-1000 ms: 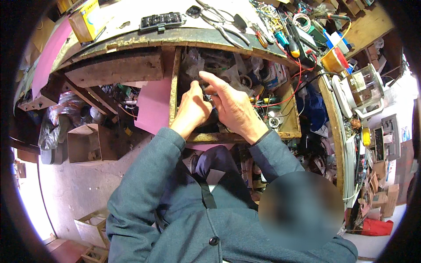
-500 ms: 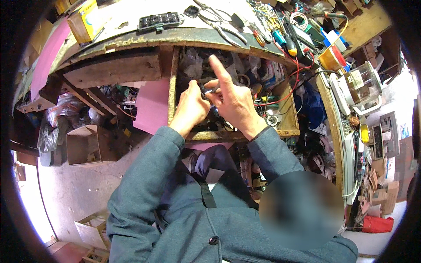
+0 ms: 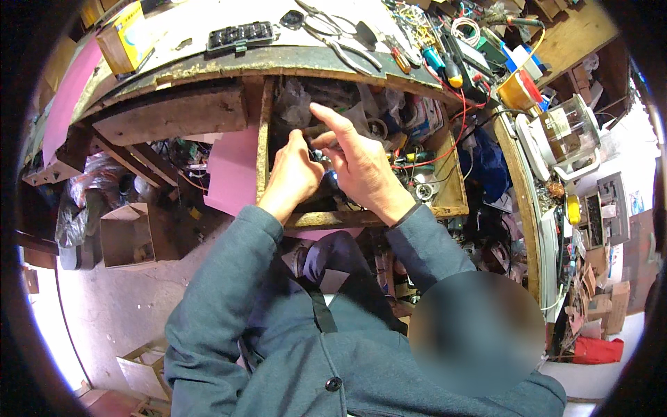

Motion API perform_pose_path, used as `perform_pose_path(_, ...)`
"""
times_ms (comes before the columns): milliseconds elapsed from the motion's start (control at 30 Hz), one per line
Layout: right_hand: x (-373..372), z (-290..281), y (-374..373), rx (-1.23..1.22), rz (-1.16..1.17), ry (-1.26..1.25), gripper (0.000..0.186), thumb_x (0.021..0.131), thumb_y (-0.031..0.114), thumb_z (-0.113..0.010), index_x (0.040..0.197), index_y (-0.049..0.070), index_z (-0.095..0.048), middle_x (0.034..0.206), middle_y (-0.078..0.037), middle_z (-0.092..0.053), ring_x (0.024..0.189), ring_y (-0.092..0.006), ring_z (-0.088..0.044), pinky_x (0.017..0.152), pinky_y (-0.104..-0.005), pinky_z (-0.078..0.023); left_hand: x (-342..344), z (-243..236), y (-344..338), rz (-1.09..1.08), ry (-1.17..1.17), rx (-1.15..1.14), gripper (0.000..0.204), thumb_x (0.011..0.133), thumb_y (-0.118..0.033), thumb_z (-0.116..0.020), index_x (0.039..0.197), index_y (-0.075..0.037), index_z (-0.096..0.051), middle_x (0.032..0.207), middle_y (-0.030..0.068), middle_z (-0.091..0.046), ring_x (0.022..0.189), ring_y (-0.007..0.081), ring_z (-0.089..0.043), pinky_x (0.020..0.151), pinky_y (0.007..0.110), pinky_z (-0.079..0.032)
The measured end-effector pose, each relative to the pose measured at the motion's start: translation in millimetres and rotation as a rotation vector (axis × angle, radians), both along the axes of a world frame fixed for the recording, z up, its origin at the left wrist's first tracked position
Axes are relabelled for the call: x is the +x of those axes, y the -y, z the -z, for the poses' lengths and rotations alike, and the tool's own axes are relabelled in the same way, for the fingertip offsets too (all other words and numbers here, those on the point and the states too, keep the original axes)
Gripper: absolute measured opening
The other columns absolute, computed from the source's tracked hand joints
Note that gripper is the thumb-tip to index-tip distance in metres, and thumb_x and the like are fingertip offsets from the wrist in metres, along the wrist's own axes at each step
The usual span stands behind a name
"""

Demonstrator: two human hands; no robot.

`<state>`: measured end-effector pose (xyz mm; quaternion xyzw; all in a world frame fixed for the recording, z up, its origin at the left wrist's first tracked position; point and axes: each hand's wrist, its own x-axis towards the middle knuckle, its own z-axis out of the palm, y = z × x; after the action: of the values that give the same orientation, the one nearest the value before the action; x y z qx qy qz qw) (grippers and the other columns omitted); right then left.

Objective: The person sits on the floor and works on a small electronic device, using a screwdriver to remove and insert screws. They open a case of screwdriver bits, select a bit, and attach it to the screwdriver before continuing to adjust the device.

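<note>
My left hand (image 3: 295,174) is over the open wooden drawer (image 3: 347,219), its fingers curled in and its thumb pointing up toward the far side. Whatever lies in its grip is hidden. Close beside it is my right hand (image 3: 365,167), with the index finger lifted and bent toward the left and the other fingers curled near the left fingertips. A small thing seems to be between the two hands, too covered to name. Under them the drawer holds clear plastic bags (image 3: 294,101), tools with coloured handles (image 3: 418,157) and a round metal part (image 3: 425,191).
On the bench above lie a black case of small parts (image 3: 241,36), pliers (image 3: 347,54), screwdrivers (image 3: 453,71) and a yellow box (image 3: 126,38). A red wire (image 3: 461,125) hangs over the drawer's right side. A clear-jugged appliance (image 3: 566,132) stands at right, a cardboard box (image 3: 127,235) on the floor.
My right index finger has bent down and leftward from pointing up. The whole view has shifted slightly, and both hands remain together over the drawer.
</note>
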<state>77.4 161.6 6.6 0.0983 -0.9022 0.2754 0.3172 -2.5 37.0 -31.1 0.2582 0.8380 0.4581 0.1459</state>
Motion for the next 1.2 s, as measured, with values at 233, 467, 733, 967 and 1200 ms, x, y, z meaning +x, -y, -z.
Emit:
perform_pose_path(233,2.6,0.8,1.8,-0.024,0.005,-0.041,0.079,0.084,0.008,-0.075,0.156,0.018,-0.043,0.087,-0.017,-0.073,0.066,-0.0343,-0.071,0.058,-0.0443,-0.056,-0.1,0.0,0.8,-0.024,-0.004,-0.011,0.051,0.084,-0.003,-0.067,0.131,0.009,-0.051,0.091,0.0223,-0.07,0.084,0.0306,-0.071,0.074,0.042,-0.056)
perform_pose_path(467,10.1,-6.3,0.2,0.223,0.11,0.04,0.077,0.085,0.006,-0.072,0.155,0.017,-0.043,0.086,-0.016,-0.073,0.067,-0.0346,-0.071,0.058,-0.0439,-0.056,2.8,-17.1,5.0,0.026,0.08,0.006,0.047,0.085,-0.006,-0.071,0.124,0.009,-0.05,0.115,0.0368,-0.067,0.114,0.0476,-0.067,0.093,0.049,-0.055)
perform_pose_path(733,12.5,-9.9,6.7,0.176,0.067,0.092,0.081,0.085,-0.002,-0.072,0.157,0.015,-0.038,0.087,-0.014,-0.075,0.077,-0.0323,-0.075,0.068,-0.0406,-0.06,-3.6,12.3,-0.5,-0.013,-0.119,-0.011,0.044,0.085,-0.006,-0.069,0.122,0.01,-0.052,0.086,0.021,-0.071,0.074,0.0283,-0.07,0.066,0.041,-0.056)
perform_pose_path(967,9.4,-1.1,1.4,0.072,0.064,0.013,0.081,0.085,0.008,-0.075,0.158,0.017,-0.04,0.088,-0.016,-0.074,0.068,-0.0315,-0.072,0.058,-0.0432,-0.057,-0.8,1.9,1.1,0.009,-0.003,0.03,0.046,0.086,-0.006,-0.068,0.126,0.01,-0.051,0.097,0.027,-0.069,0.088,0.0352,-0.069,0.077,0.044,-0.056)
perform_pose_path(1200,0.0,1.6,-0.4,-0.039,-0.072,0.033,0.073,0.087,-0.003,-0.065,0.153,0.022,-0.044,0.109,-0.02,-0.073,0.082,-0.0382,-0.075,0.068,-0.0431,-0.062,-3.5,9.0,-0.5,0.002,-0.031,-0.009,0.056,0.086,-0.006,-0.068,0.135,0.011,-0.048,0.09,0.023,-0.071,0.078,0.0292,-0.071,0.073,0.041,-0.057)
